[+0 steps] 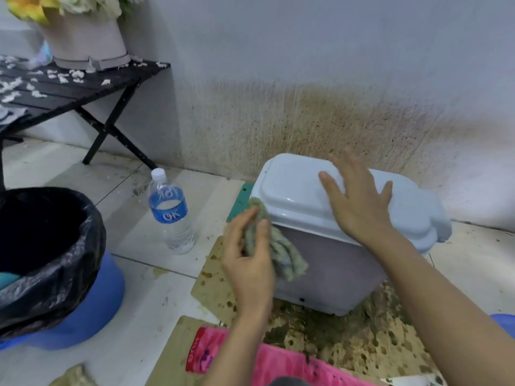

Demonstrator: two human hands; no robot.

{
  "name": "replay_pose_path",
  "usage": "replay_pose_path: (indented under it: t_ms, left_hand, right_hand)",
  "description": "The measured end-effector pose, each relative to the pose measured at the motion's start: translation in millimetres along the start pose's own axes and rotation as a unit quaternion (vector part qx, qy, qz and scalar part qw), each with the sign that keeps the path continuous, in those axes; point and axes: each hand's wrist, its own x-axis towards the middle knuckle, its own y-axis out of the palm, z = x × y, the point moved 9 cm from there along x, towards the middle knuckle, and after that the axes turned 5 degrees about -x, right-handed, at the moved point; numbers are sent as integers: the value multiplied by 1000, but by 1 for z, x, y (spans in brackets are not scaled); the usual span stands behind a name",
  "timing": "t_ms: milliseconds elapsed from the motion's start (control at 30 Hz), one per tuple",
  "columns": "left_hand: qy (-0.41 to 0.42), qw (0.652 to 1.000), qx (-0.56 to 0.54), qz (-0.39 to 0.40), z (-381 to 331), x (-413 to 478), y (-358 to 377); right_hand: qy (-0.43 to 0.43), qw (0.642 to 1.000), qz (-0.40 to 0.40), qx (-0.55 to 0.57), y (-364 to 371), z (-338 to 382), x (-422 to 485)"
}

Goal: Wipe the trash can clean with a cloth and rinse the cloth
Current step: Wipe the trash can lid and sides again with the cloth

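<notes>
A small trash can (331,277) with a grey body and a pale blue lid (295,188) stands on dirty cardboard against the stained wall. My left hand (248,260) grips a bunched greenish-grey cloth (281,252) and presses it against the can's left front corner, just under the lid edge. My right hand (359,201) lies flat on top of the lid with fingers spread, holding nothing.
A water bottle (171,213) stands on the tiles left of the can. A blue bin lined with a black bag (55,263) sits at far left. A black folding table (69,90) with a flower pot stands behind. Soiled cardboard (348,341) and a pink cloth (267,366) lie in front.
</notes>
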Motion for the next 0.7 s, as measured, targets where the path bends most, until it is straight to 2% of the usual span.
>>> replay_pose_path:
  t_ms: [67, 100, 167, 200, 233, 300, 333, 367, 467, 600, 700]
  left_hand:
    - [7, 999, -39, -18, -26, 34, -1]
    - [24, 999, -36, 3, -40, 51, 8]
    - [69, 991, 49, 103, -58, 77, 50]
    - [91, 971, 145, 165, -54, 82, 76]
    - [112, 930, 271, 220, -41, 83, 99]
    - [118, 815, 489, 288, -3, 75, 131]
    - [122, 776, 541, 301, 8, 65, 143]
    - [126, 757, 563, 307, 13, 52, 154]
    - [162, 738, 551, 354, 4, -9, 205]
    - [240, 717, 448, 478, -10, -78, 240]
    - [241, 750, 376, 488, -17, -59, 202]
  right_hand:
    - [30, 992, -110, 50, -41, -29, 3]
    - [54, 988, -136, 41, -56, -47, 7]
    - [127, 985, -118, 9, -64, -90, 13]
    - [167, 982, -89, 0, -60, -112, 12]
    - [201, 978, -54, 0, -52, -129, 8]
    - [234, 970, -9, 57, -34, -150, -2]
    - [231, 968, -11, 96, -28, -152, -5]
    - [226, 966, -23, 121, -25, -152, -4]
    - [248, 953, -56, 165, -29, -157, -2]
    - [257, 901, -91, 336, -24, -173, -10]
    - [252, 898, -107, 344, -24, -175, -13]
